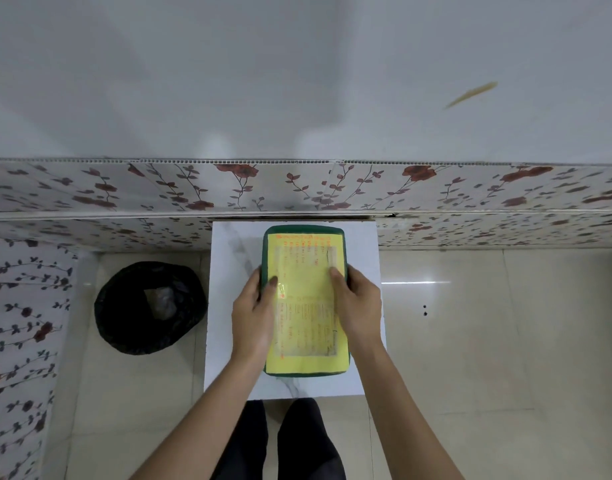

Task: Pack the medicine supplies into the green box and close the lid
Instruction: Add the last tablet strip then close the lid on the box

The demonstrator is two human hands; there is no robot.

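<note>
The green box (304, 230) lies flat on a small white marble-patterned table (231, 258), its lid down. A yellow label with orange print (306, 299) covers most of the lid. My left hand (254, 317) grips the box's left edge, thumb resting on the label. My right hand (356, 306) holds the right edge, with its thumb on the label too. No medicine supplies are visible outside the box; its inside is hidden.
A bin lined with a black bag (150, 306) stands on the tiled floor left of the table. A floral-patterned wall panel (297, 188) runs behind the table. My legs in dark trousers (280, 441) are below the table's near edge.
</note>
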